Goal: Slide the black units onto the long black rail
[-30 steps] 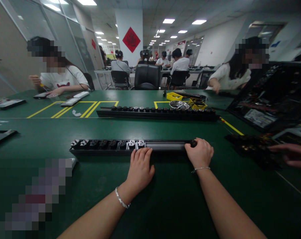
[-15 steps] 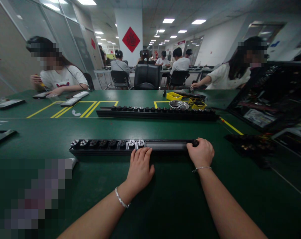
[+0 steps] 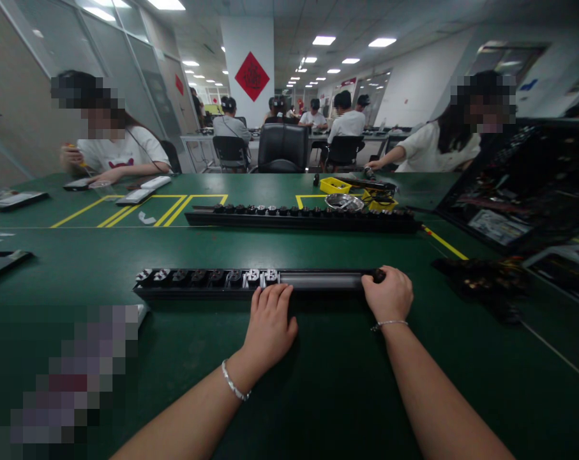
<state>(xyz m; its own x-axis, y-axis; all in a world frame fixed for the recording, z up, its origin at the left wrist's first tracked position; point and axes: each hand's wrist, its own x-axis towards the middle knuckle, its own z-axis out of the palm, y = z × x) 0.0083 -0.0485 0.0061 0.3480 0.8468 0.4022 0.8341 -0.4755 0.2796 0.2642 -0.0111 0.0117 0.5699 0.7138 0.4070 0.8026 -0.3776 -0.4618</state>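
A long black power strip housing (image 3: pixel 198 294) lies across the table in front of me. Several socket inserts fill its left part, some with bright metal contacts (image 3: pixel 253 276); the stretch right of them is bare channel (image 3: pixel 325 281). My left hand (image 3: pixel 272 319) rests its outstretched fingertips on the near wall beside the last bright insert, thumb apart. At the right end, my right hand (image 3: pixel 391 294) is closed around a small black socket insert (image 3: pixel 378 275), mostly hidden by the thumb and fingers.
Behind lies a second, similar strip (image 3: pixel 299 222) full of inserts. Beyond it are yellow bins (image 3: pixel 334 185) and a metal bowl (image 3: pixel 344 202). Dark cables (image 3: pixel 481 278) and an open black case (image 3: pixel 519 185) stand right. Co-workers sit across the green table (image 3: pixel 174 246). A blurred-out object (image 3: pixel 78 377) lies front left.
My right hand has shifted very slightly to the right with the black insert. The left hand and the power strip housing have stayed in place.
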